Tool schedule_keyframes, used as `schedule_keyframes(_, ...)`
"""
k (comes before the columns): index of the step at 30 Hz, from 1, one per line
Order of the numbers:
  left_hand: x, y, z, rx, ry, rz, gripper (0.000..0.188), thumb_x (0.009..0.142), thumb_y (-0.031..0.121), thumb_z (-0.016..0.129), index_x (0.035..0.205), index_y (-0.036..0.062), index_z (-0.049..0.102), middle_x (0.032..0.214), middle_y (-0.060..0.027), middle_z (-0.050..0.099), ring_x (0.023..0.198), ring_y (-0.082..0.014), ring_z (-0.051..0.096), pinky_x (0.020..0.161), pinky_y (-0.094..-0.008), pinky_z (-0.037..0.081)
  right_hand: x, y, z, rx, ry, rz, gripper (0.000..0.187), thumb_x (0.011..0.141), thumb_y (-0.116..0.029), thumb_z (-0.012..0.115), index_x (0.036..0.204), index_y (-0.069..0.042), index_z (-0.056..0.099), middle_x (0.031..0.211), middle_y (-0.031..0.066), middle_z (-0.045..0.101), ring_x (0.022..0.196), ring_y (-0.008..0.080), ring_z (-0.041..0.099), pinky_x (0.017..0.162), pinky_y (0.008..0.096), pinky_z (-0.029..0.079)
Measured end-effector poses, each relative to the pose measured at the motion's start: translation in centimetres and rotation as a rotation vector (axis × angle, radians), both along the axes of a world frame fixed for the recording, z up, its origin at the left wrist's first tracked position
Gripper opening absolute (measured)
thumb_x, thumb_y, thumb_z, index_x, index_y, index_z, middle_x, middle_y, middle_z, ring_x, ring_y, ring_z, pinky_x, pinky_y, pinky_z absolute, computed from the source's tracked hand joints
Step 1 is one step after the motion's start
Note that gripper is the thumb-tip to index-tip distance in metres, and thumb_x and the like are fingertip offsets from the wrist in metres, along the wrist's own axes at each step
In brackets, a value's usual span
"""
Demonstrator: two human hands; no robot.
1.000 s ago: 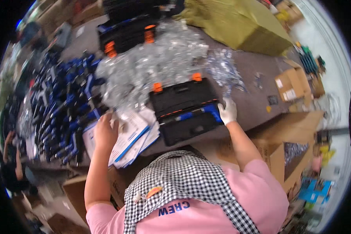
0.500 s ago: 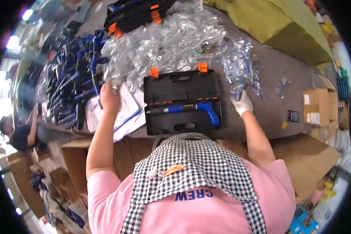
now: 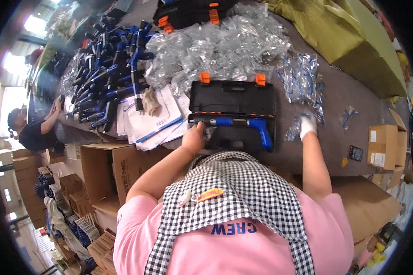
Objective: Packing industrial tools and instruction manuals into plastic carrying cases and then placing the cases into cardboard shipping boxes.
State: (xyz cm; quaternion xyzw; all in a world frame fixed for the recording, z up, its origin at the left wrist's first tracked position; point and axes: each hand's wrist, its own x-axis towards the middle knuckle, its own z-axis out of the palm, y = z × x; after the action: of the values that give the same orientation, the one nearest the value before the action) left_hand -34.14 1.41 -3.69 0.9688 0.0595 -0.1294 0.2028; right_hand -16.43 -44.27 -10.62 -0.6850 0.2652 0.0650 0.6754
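Observation:
An open black tool case (image 3: 231, 98) lies before me, its lid tipped back and two orange latches up. In its tray rests a blue and black pistol-shaped tool (image 3: 236, 122), grip at the right. My left hand (image 3: 194, 139), bare, is closed at the tray's left front corner, on what looks like a small clear plastic bag (image 3: 209, 133). To the right of the case, my right hand (image 3: 308, 126) wears a white glove. Its fingers, partly hidden, are closed on a clear plastic bag with blue pieces, below a pile of similar bags (image 3: 300, 80).
Many blue and black tools (image 3: 108, 75) are heaped at the left, near papers (image 3: 153, 117) with a worn glove (image 3: 150, 101) on them. Clear plastic bags (image 3: 215, 50) are piled behind the case. A carton (image 3: 383, 146) stands at right; another person (image 3: 36, 128) is at far left.
My left hand has moved right, from over the papers to the case's front left corner, uncovering the worn glove. My right hand stays by the blue-piece bags. The whole view has shifted.

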Motion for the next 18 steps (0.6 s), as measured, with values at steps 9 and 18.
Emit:
schedule_keyframes(9,-1.3,1.0,2.5,-0.066,-0.005,-0.282,0.044,0.083,0.042,0.066,0.116,0.0140,0.059,0.099,-0.0177,0.058,0.078,-0.0370,0.065,0.065,-0.0481,0.053,-7.3,20.4,7.7,0.218,-0.291,-0.368,0.069,0.081,0.013,0.060,0.141,-0.012,0.036,0.129,0.0127,0.047,0.105,0.0229,0.056,0.081,0.0331,0.054)
schedule_keyframes(18,1.1,16.0,0.2,0.079,-0.224,0.115,0.068,0.063,0.037,0.085,0.117,0.0052,0.060,0.118,-0.0157,0.055,0.114,-0.0374,0.048,0.101,-0.0439,0.040,-11.7,20.1,9.0,-0.934,-0.586,0.319,0.038,0.072,-0.009,0.075,0.105,-0.004,0.058,0.100,0.0173,0.058,0.092,0.0360,0.057,0.081,0.0437,0.047)
